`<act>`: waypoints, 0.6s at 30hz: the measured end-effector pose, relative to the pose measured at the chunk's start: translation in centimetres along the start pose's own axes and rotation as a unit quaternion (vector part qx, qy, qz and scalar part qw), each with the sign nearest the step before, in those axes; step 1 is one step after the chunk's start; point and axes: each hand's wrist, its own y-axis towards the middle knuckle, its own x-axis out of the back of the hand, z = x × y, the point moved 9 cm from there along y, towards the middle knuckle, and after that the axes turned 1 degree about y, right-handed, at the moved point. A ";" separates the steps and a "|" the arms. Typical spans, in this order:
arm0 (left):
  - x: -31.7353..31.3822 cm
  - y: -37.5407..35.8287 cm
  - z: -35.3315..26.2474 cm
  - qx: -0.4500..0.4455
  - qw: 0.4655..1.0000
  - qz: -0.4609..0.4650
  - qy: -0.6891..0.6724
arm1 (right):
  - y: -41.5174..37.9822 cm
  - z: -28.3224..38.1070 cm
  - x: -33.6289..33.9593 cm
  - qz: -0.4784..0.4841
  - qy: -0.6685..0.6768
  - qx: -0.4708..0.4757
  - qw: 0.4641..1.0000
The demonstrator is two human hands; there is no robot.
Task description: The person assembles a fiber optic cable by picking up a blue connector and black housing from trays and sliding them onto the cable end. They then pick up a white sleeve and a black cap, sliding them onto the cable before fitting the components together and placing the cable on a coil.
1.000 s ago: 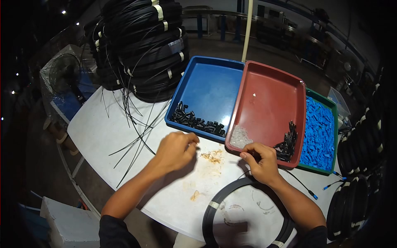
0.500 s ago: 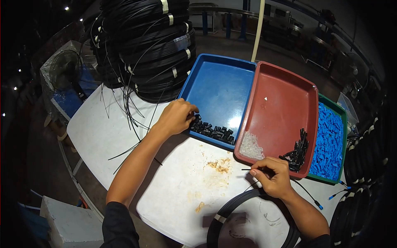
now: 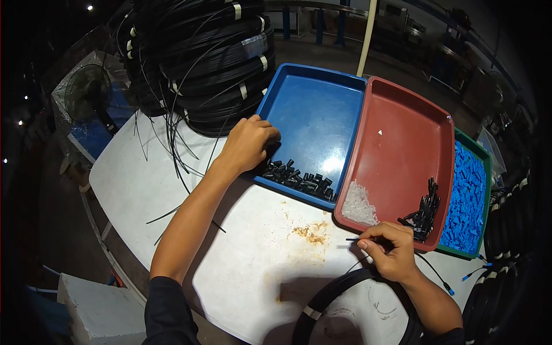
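My left hand (image 3: 251, 142) is at the left wall of the blue tray (image 3: 310, 70), above small black sleeves (image 3: 307, 183). Its fingers are bent together, and whatever they may grip is hidden. My right hand (image 3: 392, 251) pinches a thin black cable (image 3: 352, 239) just below the red tray (image 3: 335, 221), with the tip pointing left. Beneath the right hand lies a coil of black cable (image 3: 328, 293) with a pale tape band. Clear small pieces (image 3: 359, 204) and black connector parts (image 3: 424, 215) sit in the red tray.
A green tray (image 3: 487, 195) of blue parts stands at the right. Tall stacked black coils (image 3: 213, 69) rise at the back left, loose ends trailing onto the white table (image 3: 241, 259). More coils (image 3: 506, 299) are at the right edge. A fan (image 3: 86, 95) stands far left.
The view has shifted a little, so the trays appear further right. My left hand sits slightly higher against the blue tray's left side. My right hand still pinches the cable.
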 end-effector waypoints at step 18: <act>-1.7 0.2 -5.5 -0.126 0.987 0.097 0.014 | -0.1 0.8 -0.1 0.007 -0.031 0.024 0.999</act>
